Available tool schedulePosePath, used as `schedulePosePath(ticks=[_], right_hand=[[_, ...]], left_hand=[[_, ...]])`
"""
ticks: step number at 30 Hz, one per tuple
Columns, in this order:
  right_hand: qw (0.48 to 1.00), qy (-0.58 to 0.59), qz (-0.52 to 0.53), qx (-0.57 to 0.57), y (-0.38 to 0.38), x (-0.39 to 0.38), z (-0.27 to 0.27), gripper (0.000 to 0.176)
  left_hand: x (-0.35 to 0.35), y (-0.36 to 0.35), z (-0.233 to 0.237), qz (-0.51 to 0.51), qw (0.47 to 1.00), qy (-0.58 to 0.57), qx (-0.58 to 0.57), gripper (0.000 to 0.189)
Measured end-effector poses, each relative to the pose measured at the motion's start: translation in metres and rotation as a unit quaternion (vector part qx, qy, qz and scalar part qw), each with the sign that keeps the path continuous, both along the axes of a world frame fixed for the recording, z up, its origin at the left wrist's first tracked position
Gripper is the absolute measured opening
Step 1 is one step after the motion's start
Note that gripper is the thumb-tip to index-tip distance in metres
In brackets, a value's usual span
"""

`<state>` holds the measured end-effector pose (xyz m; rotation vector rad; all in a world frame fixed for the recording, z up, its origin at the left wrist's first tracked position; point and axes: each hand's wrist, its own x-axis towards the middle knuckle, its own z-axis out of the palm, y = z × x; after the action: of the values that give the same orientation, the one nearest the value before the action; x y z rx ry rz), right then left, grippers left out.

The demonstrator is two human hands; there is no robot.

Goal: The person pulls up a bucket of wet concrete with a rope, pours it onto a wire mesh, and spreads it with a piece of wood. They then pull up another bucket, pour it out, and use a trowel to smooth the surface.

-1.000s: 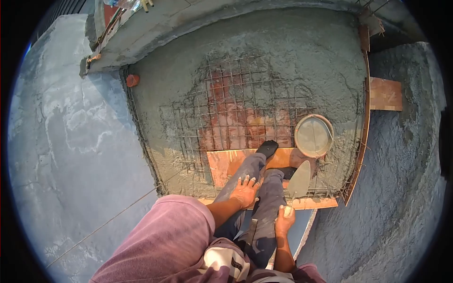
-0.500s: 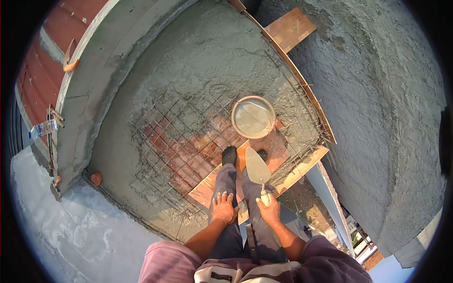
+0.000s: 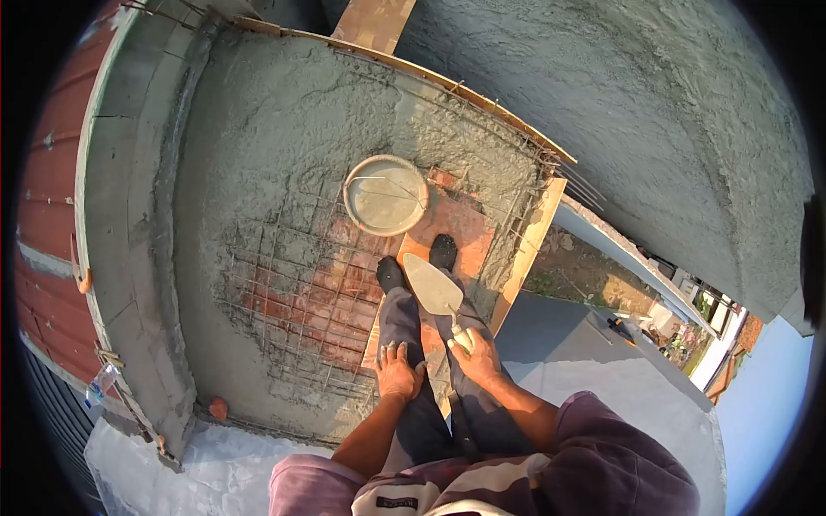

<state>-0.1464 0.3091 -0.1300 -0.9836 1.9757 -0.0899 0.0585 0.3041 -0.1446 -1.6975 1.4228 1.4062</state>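
Observation:
A pointed trowel (image 3: pixel 433 286) is held by its pale handle in my right hand (image 3: pixel 476 354), its blade lying over my right shin and pointing up and left. My left hand (image 3: pixel 399 371) rests on my left leg with the fingers spread and nothing in it. Beyond my feet, a round bucket (image 3: pixel 385 196) with grey, wet-looking contents stands at the edge of the wet concrete (image 3: pixel 284 112). A rebar grid (image 3: pixel 301 297) shows over reddish boards left of my feet.
Wooden formwork (image 3: pixel 447 86) borders the concrete at the back, with a plank (image 3: pixel 372 24) beyond it. Rebar ends stick out at the right corner. A saw (image 3: pixel 84 279) and a plastic bottle (image 3: pixel 101 384) lie at the left wall. A drop opens at the right.
The view has turned, so the bucket and slab appear farther left and rotated. My right hand still holds the trowel, and my left hand stays on my leg.

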Motion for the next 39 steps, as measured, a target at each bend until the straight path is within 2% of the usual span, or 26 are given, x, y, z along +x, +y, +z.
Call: schedulePosePath(ticks=[5, 7, 9, 12, 14, 15, 16, 18, 19, 20, 22, 24, 26, 28, 30, 31, 32, 34, 37, 39], right_hand=[[0.999, -0.004, -0.031, -0.043, 0.008, -0.005, 0.0, 0.046], [0.996, -0.015, -0.078, -0.044, 0.002, -0.015, 0.011, 0.043], [0.99, -0.035, -0.127, -0.04, -0.024, -0.03, 0.031, 0.039], [0.984, 0.006, -0.158, -0.086, -0.043, -0.057, 0.037, 0.042], [0.977, 0.055, -0.151, -0.141, -0.034, -0.077, 0.01, 0.042], [0.973, 0.034, -0.16, -0.161, -0.039, -0.084, 0.003, 0.041], [0.973, -0.014, -0.212, -0.09, -0.036, -0.088, 0.003, 0.039], [0.941, -0.1, -0.32, 0.053, -0.032, -0.096, 0.013, 0.036], [0.954, -0.082, -0.289, 0.023, -0.038, -0.093, 0.029, 0.033], [0.93, -0.128, -0.33, 0.099, -0.045, -0.093, 0.049, 0.033], [0.899, -0.202, -0.376, 0.099, -0.034, -0.09, 0.058, 0.035], [0.896, -0.209, -0.385, 0.074, -0.022, -0.08, 0.058, 0.033], [0.953, -0.095, -0.289, -0.016, -0.016, -0.07, 0.054, 0.035], [0.942, -0.105, -0.319, 0.013, -0.013, -0.067, 0.048, 0.037], [0.932, -0.093, -0.349, 0.028, -0.006, -0.061, 0.039, 0.036], [0.901, -0.144, -0.403, 0.071, -0.022, -0.063, 0.055, 0.035], [0.912, -0.13, -0.386, 0.043, -0.015, -0.062, 0.048, 0.035], [0.933, -0.108, -0.342, -0.004, 0.004, -0.053, 0.04, 0.034], [0.942, -0.096, -0.321, -0.033, 0.0, -0.05, 0.046, 0.032], [0.94, -0.098, -0.325, -0.043, -0.006, -0.049, 0.05, 0.031]], left_hand=[[-0.004, -0.013, -0.004, -0.029, 1.0, -0.001, -0.011, 0.08], [-0.003, -0.014, -0.002, -0.028, 0.999, -0.008, -0.018, 0.08], [-0.002, -0.018, -0.002, -0.03, 0.999, -0.013, -0.025, 0.079], [0.0, -0.019, -0.004, -0.031, 0.999, -0.02, -0.036, 0.08], [0.001, -0.023, -0.006, -0.026, 0.998, -0.024, -0.051, 0.08], [-0.002, -0.028, -0.01, -0.019, 0.997, -0.023, -0.065, 0.081], [-0.003, -0.029, -0.01, -0.016, 0.997, -0.022, -0.072, 0.081], [-0.004, -0.033, -0.011, 0.001, 0.994, -0.014, -0.112, 0.081], [-0.008, -0.04, -0.011, 0.01, 0.991, -0.005, -0.132, 0.081], [-0.012, -0.048, -0.011, 0.066, 0.99, 0.017, -0.123, 0.082], [-0.024, -0.078, -0.016, 0.182, 0.976, 0.057, -0.105, 0.082], [-0.03, -0.092, -0.062, 0.274, 0.948, 0.105, -0.126, 0.078], [-0.055, -0.134, -0.075, 0.396, 0.9, 0.149, -0.104, 0.075], [-0.075, -0.178, -0.091, 0.499, 0.847, 0.167, -0.076, 0.069], [-0.077, -0.215, -0.136, 0.527, 0.819, 0.226, -0.018, 0.074], [-0.09, -0.233, -0.142, 0.562, 0.794, 0.231, -0.012, 0.076], [-0.103, -0.255, -0.141, 0.597, 0.766, 0.236, -0.008, 0.078], [-0.119, -0.288, -0.154, 0.631, 0.743, 0.222, -0.009, 0.082], [-0.117, -0.314, -0.192, 0.685, 0.665, 0.297, -0.01, 0.08], [-0.107, -0.314, -0.208, 0.721, 0.63, 0.29, -0.006, 0.069]])
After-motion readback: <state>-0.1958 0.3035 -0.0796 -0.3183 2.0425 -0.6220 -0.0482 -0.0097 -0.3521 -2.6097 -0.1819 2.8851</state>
